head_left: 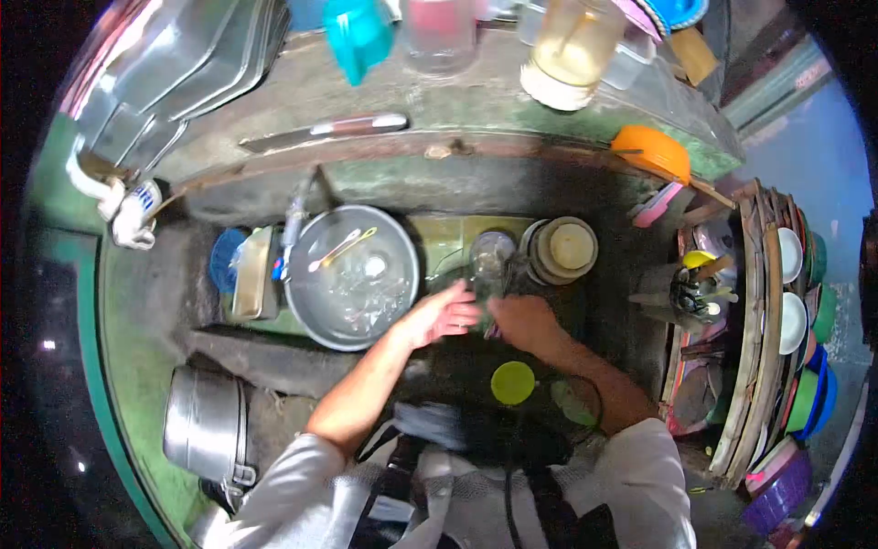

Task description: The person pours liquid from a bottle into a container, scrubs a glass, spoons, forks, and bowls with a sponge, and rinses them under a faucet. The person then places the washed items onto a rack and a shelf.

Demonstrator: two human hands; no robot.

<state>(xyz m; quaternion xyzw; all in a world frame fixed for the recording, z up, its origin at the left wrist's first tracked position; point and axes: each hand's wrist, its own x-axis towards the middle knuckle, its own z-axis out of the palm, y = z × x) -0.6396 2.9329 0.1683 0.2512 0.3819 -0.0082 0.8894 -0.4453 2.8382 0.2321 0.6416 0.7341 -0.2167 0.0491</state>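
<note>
A large grey basin (pixel 302 316) of water stands to my left, with a pink and a yellow spoon (pixel 352 249) in it. My left hand (pixel 444 313) is just right of the basin's rim, palm turned inward and fingers apart, holding nothing. Opposite it, my right hand (pixel 526 322) is curled closed at the near end of a clear glass jar (pixel 494 254); its fingertips are partly hidden. Right behind that hand sits a stack of round pots or bowls (pixel 572 247). A yellow-green round cup or lid (pixel 513 382) lies nearer my body.
A knife (pixel 325 133) lies on the ledge ahead, below a teal jug (pixel 358 37) and a clear container (pixel 572 50). An orange bowl (pixel 651 153) sits at the ledge's right end. On the right stands a wooden dish rack (pixel 750 339); at left is a metal pot (pixel 203 423).
</note>
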